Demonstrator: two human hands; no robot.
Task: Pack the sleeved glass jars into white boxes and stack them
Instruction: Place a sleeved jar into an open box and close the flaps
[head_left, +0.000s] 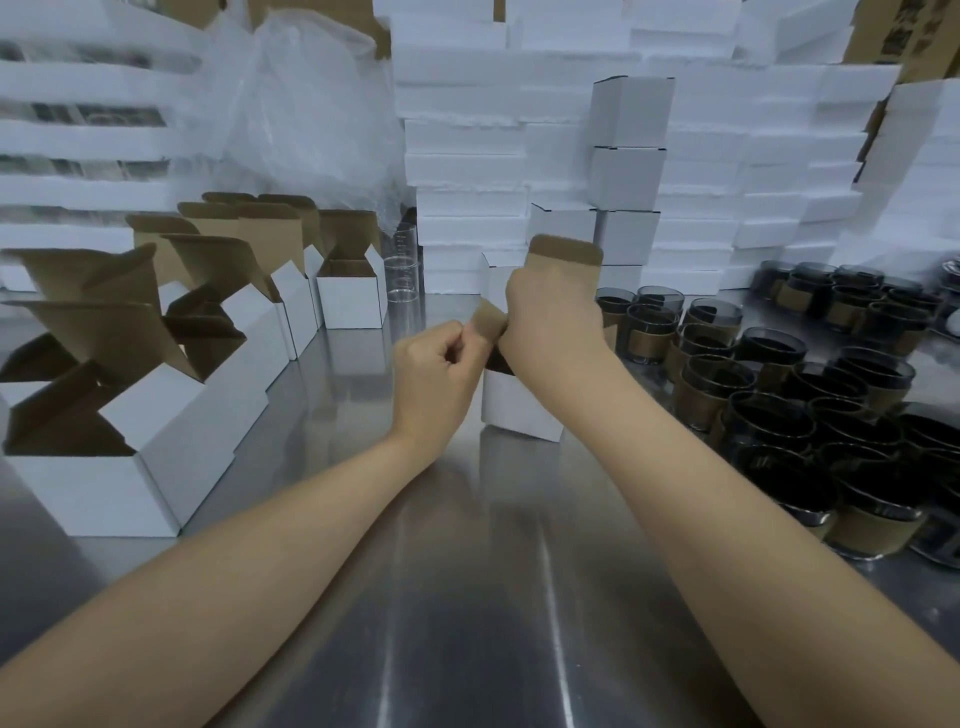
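Head view — upright white box (519, 405), left hand (436, 364) pinches flap (491, 322), right hand (553, 317) grips it

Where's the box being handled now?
Head view, centre of the steel table: the white cardboard box, held by left hand and right hand, sleeved dark glass jars to its right, open white boxes to its left.

shiny steel counter (467, 597). Left: rows of open white cardboard boxes (156, 426), brown flaps up. Centre: single white cardboard box (519, 405), upright. Right: tight cluster of dark glass jars in brown paper sleeves (779, 395). Back: clear glass cylinders (401, 278) just beside stacked white foam slabs (467, 208); column of closed white boxes (626, 176) further right.
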